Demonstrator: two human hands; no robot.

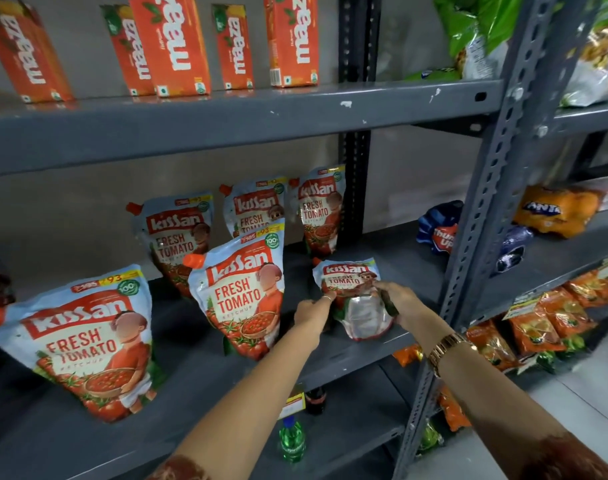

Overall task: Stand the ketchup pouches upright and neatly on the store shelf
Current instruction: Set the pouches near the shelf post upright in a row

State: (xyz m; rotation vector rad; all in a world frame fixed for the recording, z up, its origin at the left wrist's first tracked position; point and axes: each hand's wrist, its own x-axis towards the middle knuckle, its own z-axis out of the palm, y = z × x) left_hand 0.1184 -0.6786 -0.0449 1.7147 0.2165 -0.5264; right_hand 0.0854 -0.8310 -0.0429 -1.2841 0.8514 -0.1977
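Observation:
Several red-and-white ketchup pouches stand on the grey middle shelf. A large one is at the front left, another in the middle, and three stand along the back wall. At the front right a sixth pouch is tilted back, its shiny bottom gusset turned toward me. My left hand grips its left side and my right hand grips its right side.
Orange juice cartons stand on the shelf above. A perforated grey upright rises just right of my right hand. Soft-drink packs and orange snack bags fill the neighbouring rack. A green bottle stands on the shelf below.

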